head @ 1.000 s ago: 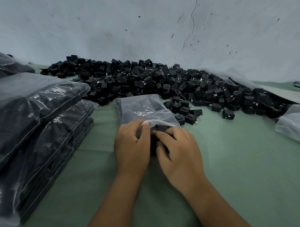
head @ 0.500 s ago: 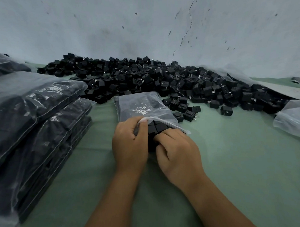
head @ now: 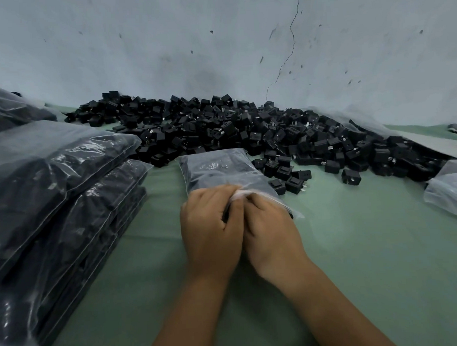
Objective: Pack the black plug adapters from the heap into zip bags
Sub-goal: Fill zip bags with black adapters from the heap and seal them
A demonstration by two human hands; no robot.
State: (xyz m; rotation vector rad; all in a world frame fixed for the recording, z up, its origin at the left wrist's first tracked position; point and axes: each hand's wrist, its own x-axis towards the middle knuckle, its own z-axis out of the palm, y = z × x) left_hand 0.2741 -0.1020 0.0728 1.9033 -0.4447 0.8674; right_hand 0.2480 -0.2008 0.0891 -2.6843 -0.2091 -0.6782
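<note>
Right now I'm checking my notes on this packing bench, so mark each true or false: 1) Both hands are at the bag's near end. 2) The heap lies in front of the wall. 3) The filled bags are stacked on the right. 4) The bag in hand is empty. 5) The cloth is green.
1) True: the left hand and right hand meet at the near end of the bag.
2) True: the heap lies before the wall.
3) False: the stack is on the left.
4) False: it looks dark with adapters.
5) True: the cloth is green.
</note>
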